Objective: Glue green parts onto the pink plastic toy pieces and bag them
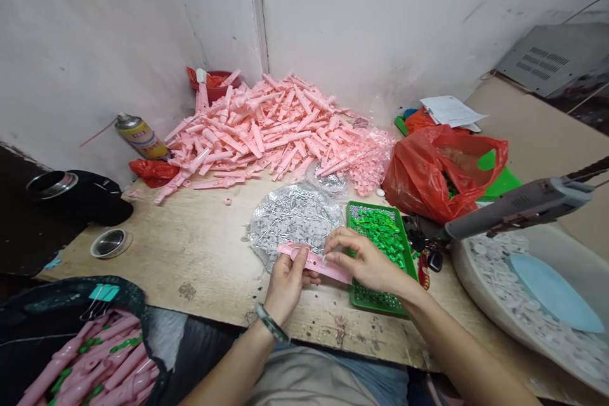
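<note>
My left hand (289,279) is closed around a long pink plastic shell (314,261), thumb on top, held just above the table's near side. At the shell's right half, my right hand (359,258) pinches with thumb and forefinger; a small pale piece seems to be at the fingertips, too small to name. Behind the shell lies a round tray (254,228) heaped with grey-white small parts (295,222) and thin metal pins (290,200). Beside my right hand stands a green basket (404,238) holding shiny green plastic parts (378,231), partly covered by my forearm.
A large pile of pink shells (280,120) fills the table's back. To the right are a red plastic bag (428,168), a grey handheld tool (514,206) and a tub (464,279) of white parts. A spray can (141,136) leans at left; a sack (136,295) of pink-and-green pieces stands front left.
</note>
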Tool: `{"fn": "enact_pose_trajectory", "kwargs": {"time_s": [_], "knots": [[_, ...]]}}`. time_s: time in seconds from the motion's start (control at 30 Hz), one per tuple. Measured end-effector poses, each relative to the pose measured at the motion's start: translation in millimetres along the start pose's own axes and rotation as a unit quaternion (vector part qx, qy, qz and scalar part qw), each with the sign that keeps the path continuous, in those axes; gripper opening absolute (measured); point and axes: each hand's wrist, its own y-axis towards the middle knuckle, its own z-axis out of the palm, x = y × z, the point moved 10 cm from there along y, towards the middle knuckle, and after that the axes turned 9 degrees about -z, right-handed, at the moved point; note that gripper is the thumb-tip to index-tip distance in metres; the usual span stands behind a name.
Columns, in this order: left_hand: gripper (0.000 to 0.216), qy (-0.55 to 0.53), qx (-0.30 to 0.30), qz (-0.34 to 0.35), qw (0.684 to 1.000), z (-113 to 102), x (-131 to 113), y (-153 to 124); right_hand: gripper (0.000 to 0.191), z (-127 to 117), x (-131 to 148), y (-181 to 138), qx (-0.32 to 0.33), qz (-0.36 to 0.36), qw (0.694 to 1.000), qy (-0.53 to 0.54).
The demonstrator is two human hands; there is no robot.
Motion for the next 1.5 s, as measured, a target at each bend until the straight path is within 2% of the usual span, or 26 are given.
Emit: {"fn": "enact_pose_trajectory", "kwargs": {"time_s": [0.07, 0.13, 0.33, 0.47, 0.53, 0.6, 0.67, 0.7, 0.77, 0.87, 0.93, 1.0, 1.07, 1.17, 1.27, 1.37, 1.5], "knots": [[0.056, 0.025, 0.008, 0.02, 0.999, 1.2, -1.9, 0.3, 0.007, 8.3, 13.7, -3.1, 0.016, -0.006, 1.0, 0.002], [0.054, 0.048, 0.016, 0.048, 0.998, 2.6, -5.3, -1.1, 0.007, 10.9, 19.8, -6.3, 0.007, -0.002, 0.999, -0.043], [0.04, 0.136, 0.012, 0.143, 0.98, 7.6, -23.1, -16.4, 0.01, 13.9, 19.2, -13.8, -0.016, 0.033, 0.995, -0.092], [0.037, 0.195, 0.008, 0.172, 0.966, 10.4, -28.0, -24.1, 0.013, 17.0, 20.3, -20.0, -0.031, 0.061, 0.992, -0.102], [0.038, 0.209, 0.013, 0.17, 0.963, 9.3, -25.1, -22.9, 0.009, 15.5, 14.4, -22.6, -0.051, 0.084, 0.989, -0.109], [0.041, 0.194, 0.013, 0.149, 0.97, 3.8, -18.7, -17.1, 0.019, 11.5, 0.1, -22.7, -0.074, 0.114, 0.986, -0.099], [0.044, 0.148, 0.004, 0.108, 0.983, -5.6, -9.6, -8.5, 0.024, 11.6, -17.5, -16.1, -0.067, 0.121, 0.988, -0.065], [0.046, 0.121, -0.002, 0.087, 0.989, -10.1, -5.2, -4.5, 0.019, 11.3, -24.5, -10.0, -0.057, 0.109, 0.99, -0.064], [0.048, 0.08, -0.005, 0.056, 0.995, -14.2, 1.1, 0.7, 0.01, 7.9, -33.2, 4.7, -0.04, 0.068, 0.989, -0.127], [0.048, 0.055, 0.004, 0.038, 0.998, -11.6, 2.9, 1.3, 0.017, 7.4, -39.2, 24.4, -0.01, 0.019, 0.958, -0.284], [0.05, 0.041, 0.005, 0.031, 0.999, -9.9, 2.3, -0.5, 0.018, 13.9, -42.1, 32.4, 0.019, 0.006, 0.946, -0.323], [0.053, 0.027, 0.004, 0.026, 0.999, -9.6, 1.6, -1.5, 0.018, 15.8, -41.8, 35.0, 0.023, 0.005, 0.943, -0.332], [0.055, 0.013, 0.002, 0.02, 1.0, -10.5, 1.7, -0.3, 0.016, 9.3, -37.8, 32.2, -0.015, 0.013, 0.954, -0.299], [0.058, 0.003, -0.015, 0.021, 1.0, -14.7, 2.0, 3.6, 0.011, 2.3, -23.5, 21.7, -0.072, 0.003, 0.986, -0.15], [0.059, 0.015, -0.027, 0.032, 0.999, -15.2, 0.6, 5.9, 0.012, 12.4, -0.4, 11.6, -0.047, -0.03, 0.998, -0.022], [0.058, 0.037, -0.02, 0.049, 0.998, -10.2, -2.6, 5.2, 0.012, 18.4, 16.1, 3.7, -0.04, -0.039, 0.998, -0.023], [0.056, 0.068, -0.012, 0.074, 0.995, -5.6, -7.6, 2.6, 0.012, 19.5, 16.4, -0.4, -0.06, -0.015, 0.998, -0.013]]}}
